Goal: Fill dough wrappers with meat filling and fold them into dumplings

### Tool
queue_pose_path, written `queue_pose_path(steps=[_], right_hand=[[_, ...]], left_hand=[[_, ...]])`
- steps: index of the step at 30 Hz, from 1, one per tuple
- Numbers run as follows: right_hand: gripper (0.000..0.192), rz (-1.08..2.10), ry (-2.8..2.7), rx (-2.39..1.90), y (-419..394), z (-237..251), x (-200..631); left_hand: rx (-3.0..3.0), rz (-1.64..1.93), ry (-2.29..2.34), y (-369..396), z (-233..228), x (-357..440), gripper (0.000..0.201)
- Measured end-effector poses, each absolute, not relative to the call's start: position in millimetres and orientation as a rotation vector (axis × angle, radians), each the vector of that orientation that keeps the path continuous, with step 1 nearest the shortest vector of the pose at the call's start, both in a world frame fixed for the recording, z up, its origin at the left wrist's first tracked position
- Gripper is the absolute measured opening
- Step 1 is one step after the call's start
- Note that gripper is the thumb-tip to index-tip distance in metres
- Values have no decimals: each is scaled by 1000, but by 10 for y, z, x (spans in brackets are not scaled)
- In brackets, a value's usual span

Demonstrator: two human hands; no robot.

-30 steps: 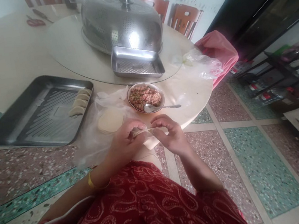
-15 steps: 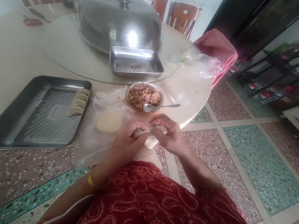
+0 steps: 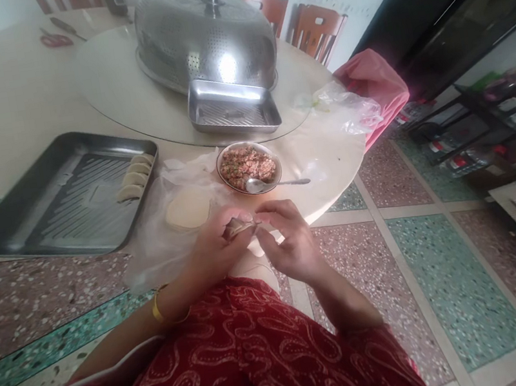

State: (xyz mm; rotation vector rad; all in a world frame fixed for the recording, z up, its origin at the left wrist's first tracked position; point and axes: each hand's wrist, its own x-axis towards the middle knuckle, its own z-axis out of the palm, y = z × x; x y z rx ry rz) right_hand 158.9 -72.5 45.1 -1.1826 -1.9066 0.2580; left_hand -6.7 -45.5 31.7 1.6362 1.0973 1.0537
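Observation:
Between my two hands is a pale folded dumpling (image 3: pixel 240 227), mostly hidden by the fingers. My left hand (image 3: pixel 215 245) is closed round its body. At its right end, the thumb and fingers of my right hand (image 3: pixel 289 237) pinch the edge. Just beyond my hands stands a bowl of minced filling (image 3: pixel 247 163), with a metal spoon (image 3: pixel 257 185) resting in it, handle to the right. Left of the bowl, round dumpling wrappers (image 3: pixel 188 208) lie stacked on a plastic bag (image 3: pixel 149 249). Several folded dumplings (image 3: pixel 132 185) sit in a row at the right side of a large dark tray (image 3: pixel 75 245).
A small metal tray (image 3: pixel 238 127) stands before a big perforated metal dome (image 3: pixel 204 38) on the glass turntable (image 3: pixel 118 84). Red-handled scissors (image 3: pixel 56 40) lie at the far left. A clear plastic bag (image 3: pixel 347 107) and a pink bag (image 3: pixel 382 85) are at the right table edge.
My right hand has shifted slightly, its thumb and fingers looser and a little farther apart at the dumpling's edge. My left hand stays nearly in place round the dumpling.

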Motion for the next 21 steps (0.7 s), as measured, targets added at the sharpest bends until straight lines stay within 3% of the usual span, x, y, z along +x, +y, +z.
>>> queue_pose_path(steps=[12,21], right_hand=[[29,70,-1976,-1187,-752,400,1582],[19,-65,-1782,-1192,-764,252,1542]], left_hand=[[1586,1035,1088,-461,267,-74,23],[1385,1043,1040,-485,327,-45,22]])
